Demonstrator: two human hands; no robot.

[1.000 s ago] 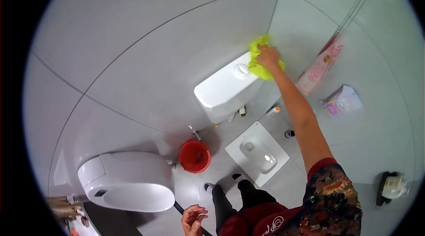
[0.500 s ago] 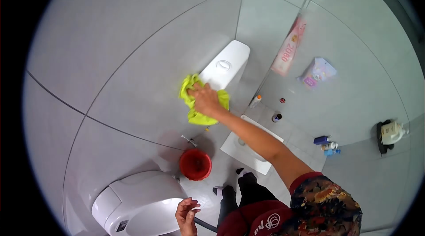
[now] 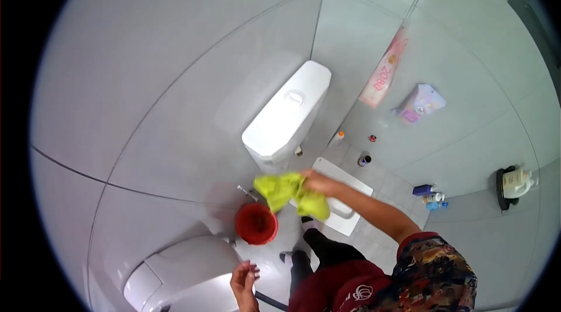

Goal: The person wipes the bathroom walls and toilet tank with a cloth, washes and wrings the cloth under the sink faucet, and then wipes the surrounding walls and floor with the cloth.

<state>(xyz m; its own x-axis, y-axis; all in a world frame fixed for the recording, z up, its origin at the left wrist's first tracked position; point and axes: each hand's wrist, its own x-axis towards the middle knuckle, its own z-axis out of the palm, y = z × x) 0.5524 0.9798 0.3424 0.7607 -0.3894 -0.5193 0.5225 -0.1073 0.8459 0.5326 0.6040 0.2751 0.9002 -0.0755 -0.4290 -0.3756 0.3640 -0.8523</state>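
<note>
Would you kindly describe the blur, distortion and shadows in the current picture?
Head view: the yellow-green cloth and right hand look smeared, likely by motion; head view: wide-angle distortion bows seams on the wall, and the corners go black; head view: a soft shadow falls beside the red bucket.

Pink packet (image 3: 383, 80) near a pastel pouch (image 3: 422, 103), apparently against the wall (image 3: 467, 136).

My cloth (image 3: 277, 190) is bright yellow-green, the bucket (image 3: 240, 224) red, the cistern (image 3: 280, 120) white. My sleeve (image 3: 435, 266) carries a dark, multicoloured print with a deep-red cuff (image 3: 412, 238); my apron (image 3: 327, 288) is maroon with a white emblem (image 3: 362, 292), my trousers (image 3: 332, 249) black.
</note>
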